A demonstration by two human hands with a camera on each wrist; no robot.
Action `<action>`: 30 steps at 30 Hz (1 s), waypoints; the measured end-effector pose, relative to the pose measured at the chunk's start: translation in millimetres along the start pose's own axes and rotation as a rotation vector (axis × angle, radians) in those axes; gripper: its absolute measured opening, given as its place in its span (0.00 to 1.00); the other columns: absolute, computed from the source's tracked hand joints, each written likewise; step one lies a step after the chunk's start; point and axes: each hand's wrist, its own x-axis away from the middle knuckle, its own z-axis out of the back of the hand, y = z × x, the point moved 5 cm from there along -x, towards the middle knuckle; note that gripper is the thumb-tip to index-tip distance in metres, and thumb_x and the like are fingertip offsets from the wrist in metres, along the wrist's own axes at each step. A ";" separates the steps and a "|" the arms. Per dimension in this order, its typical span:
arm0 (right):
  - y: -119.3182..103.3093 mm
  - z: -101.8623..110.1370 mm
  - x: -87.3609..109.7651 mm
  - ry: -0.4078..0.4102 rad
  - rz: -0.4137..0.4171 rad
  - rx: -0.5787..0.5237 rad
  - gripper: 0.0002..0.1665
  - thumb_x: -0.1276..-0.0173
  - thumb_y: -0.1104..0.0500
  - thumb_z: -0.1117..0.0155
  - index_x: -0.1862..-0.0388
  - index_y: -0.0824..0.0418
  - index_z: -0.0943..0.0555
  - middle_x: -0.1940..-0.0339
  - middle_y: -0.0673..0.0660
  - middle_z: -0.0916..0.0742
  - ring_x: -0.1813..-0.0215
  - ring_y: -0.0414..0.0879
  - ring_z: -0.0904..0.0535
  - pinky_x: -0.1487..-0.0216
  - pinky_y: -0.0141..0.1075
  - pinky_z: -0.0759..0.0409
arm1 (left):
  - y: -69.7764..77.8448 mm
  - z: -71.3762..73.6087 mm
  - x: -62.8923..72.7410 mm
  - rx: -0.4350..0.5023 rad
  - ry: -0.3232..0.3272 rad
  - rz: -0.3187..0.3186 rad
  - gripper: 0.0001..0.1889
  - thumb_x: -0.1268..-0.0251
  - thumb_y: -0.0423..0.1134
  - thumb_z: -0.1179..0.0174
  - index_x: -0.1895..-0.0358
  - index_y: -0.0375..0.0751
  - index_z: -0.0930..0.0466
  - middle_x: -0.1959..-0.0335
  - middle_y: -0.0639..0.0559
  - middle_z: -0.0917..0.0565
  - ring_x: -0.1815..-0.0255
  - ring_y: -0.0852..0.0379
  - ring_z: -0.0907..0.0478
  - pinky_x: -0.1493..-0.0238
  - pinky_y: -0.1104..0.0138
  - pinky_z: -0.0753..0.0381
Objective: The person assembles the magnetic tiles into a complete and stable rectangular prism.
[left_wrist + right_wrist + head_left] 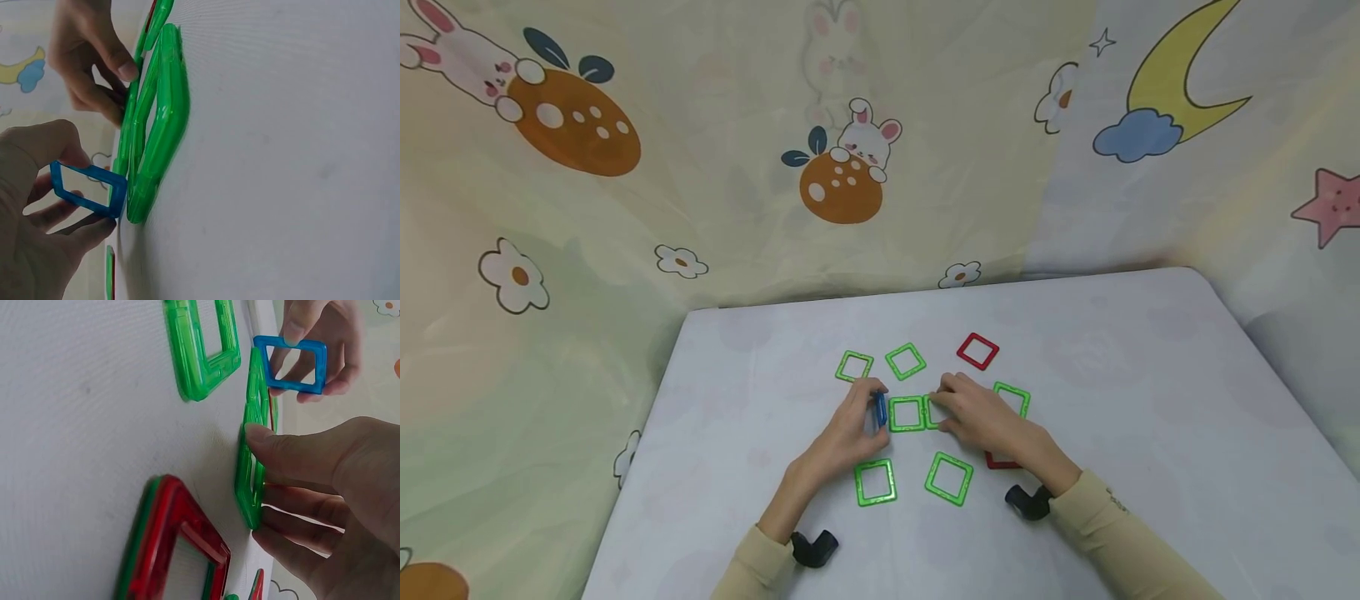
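My left hand [850, 429] pinches a blue square magnetic tile [119, 197] between thumb and fingers. It holds the blue tile on edge, against or just beside the left side of a flat green tile [907, 429]. My right hand [985, 414] grips a second green tile [242, 484] lying on the table, thumb on its near edge and fingertips on its far edge. Those two green tiles lie side by side, edges meeting. In the right wrist view the blue tile stands upright at the far end of the green pair.
Loose green tiles lie behind [906, 362] and in front [876, 502] of the hands. A red tile [977, 351] sits at the back right. Another red tile [1002, 464] is partly under the right forearm. Black curved pieces [815, 550] are by both wrists.
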 end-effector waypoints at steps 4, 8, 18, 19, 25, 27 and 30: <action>-0.5 0.9 0.2 0.008 0.008 0.002 0.30 0.39 0.56 0.20 0.39 0.62 0.16 0.52 0.52 0.18 0.53 0.44 0.26 0.54 0.34 0.18 | 1.1 -1.0 -1.9 0.019 -0.010 -0.033 0.32 0.45 0.24 0.35 0.35 0.33 0.35 0.35 0.42 0.29 0.33 0.49 0.27 0.28 0.59 0.26; -0.7 1.1 0.1 0.013 0.016 0.002 0.29 0.39 0.56 0.20 0.39 0.62 0.15 0.53 0.52 0.18 0.53 0.44 0.26 0.54 0.33 0.18 | 0.9 -2.5 -3.5 0.047 -0.016 -0.057 0.32 0.46 0.23 0.35 0.35 0.33 0.36 0.35 0.39 0.29 0.32 0.48 0.27 0.28 0.60 0.26; 0.3 0.5 -0.7 -0.004 0.005 0.005 0.29 0.38 0.56 0.20 0.39 0.62 0.16 0.52 0.52 0.18 0.52 0.44 0.25 0.53 0.35 0.18 | -0.1 -8.1 -6.2 0.113 -0.041 -0.073 0.34 0.47 0.20 0.37 0.35 0.30 0.38 0.35 0.36 0.31 0.28 0.46 0.30 0.26 0.63 0.30; 0.4 0.5 -0.8 -0.007 0.003 0.006 0.29 0.38 0.56 0.20 0.39 0.62 0.16 0.51 0.52 0.18 0.52 0.44 0.26 0.53 0.35 0.18 | 0.0 -7.8 -6.3 0.115 -0.040 -0.072 0.34 0.47 0.20 0.37 0.35 0.30 0.38 0.35 0.36 0.31 0.28 0.46 0.30 0.26 0.63 0.30; -0.8 1.8 -1.8 -0.012 0.005 0.002 0.29 0.39 0.56 0.20 0.39 0.62 0.15 0.51 0.53 0.18 0.51 0.45 0.25 0.52 0.36 0.17 | -3.5 -7.6 -4.2 0.142 -0.032 -0.024 0.32 0.41 0.24 0.36 0.33 0.30 0.38 0.34 0.37 0.30 0.26 0.45 0.31 0.27 0.65 0.29; -1.3 2.3 -1.7 -0.008 0.013 -0.007 0.29 0.39 0.57 0.20 0.40 0.62 0.15 0.51 0.53 0.17 0.51 0.45 0.25 0.52 0.36 0.17 | -6.8 -7.0 -2.7 0.173 -0.021 0.023 0.28 0.33 0.28 0.38 0.32 0.31 0.37 0.33 0.38 0.30 0.26 0.45 0.30 0.28 0.66 0.28; -1.7 2.9 -1.2 0.001 0.027 -0.023 0.28 0.39 0.58 0.20 0.40 0.63 0.15 0.51 0.53 0.17 0.52 0.45 0.24 0.52 0.36 0.17 | -10.8 -4.7 -0.3 0.217 0.014 0.079 0.19 0.22 0.35 0.45 0.34 0.34 0.33 0.33 0.40 0.27 0.27 0.48 0.28 0.30 0.61 0.24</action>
